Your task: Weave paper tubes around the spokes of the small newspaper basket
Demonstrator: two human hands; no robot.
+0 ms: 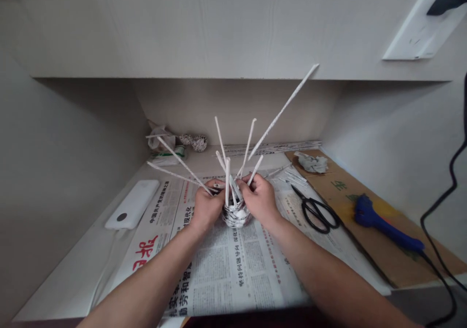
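Observation:
A small basket woven from rolled newspaper (236, 216) sits between my two hands, its rounded base low over the newspaper sheet (215, 269). Several white paper sticks (227, 182) rise and splay outward from its rim. My left hand (207, 205) is closed on the basket's left side, with two sticks slanting out past its fingers. On the right side, my right hand (261, 200) pinches at the rim, its fingertips among the uprights. One much longer paper stick (282, 110) slants up to the right from there. My fingers partly hide the basket's rim.
Black-handled scissors (315, 213) lie right of my hands. A blue glue gun (386, 226) with a cord and crumpled paper (312, 163) rest on cardboard (365, 250). A white power bank (133, 204) is at left. Paper rolls (273, 148) and a woven piece (199, 143) lie behind.

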